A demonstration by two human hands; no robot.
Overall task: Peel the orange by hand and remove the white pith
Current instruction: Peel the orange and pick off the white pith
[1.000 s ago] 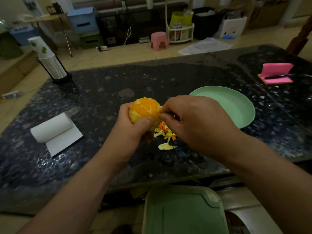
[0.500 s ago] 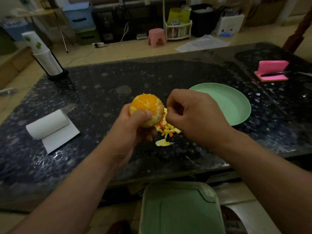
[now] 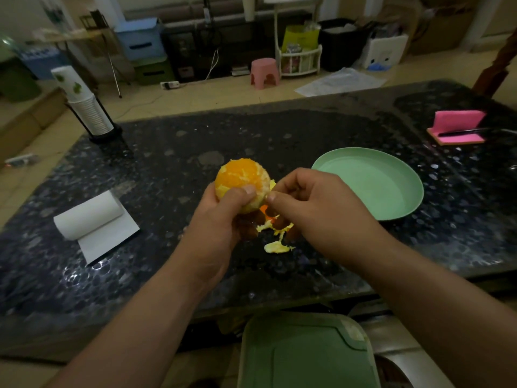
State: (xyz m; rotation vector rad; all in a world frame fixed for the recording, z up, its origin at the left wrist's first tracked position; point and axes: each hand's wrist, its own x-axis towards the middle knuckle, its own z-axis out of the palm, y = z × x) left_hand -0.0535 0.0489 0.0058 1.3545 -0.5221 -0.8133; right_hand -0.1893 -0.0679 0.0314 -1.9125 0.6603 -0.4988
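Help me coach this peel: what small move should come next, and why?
Probably tear off the pinched bit and drop it on the peel scraps. The left hand grips the orange; its top is bare, but the right hand pinches pale pith lower down.

You have open tabletop (image 3: 195,135) ahead of the orange (image 3: 240,175), out to the far edge. There is also a broad strip on the left, between the paper roll (image 3: 89,215) and your left hand (image 3: 221,219). On the right, the green plate (image 3: 369,183) sits near your right hand (image 3: 316,203), so the passage there is narrow. Peel scraps (image 3: 275,247) lie directly under both hands. The cup stack (image 3: 86,107) and pink sponge (image 3: 458,121) occupy the far corners, and a green tray (image 3: 305,354) juts out below the near edge.
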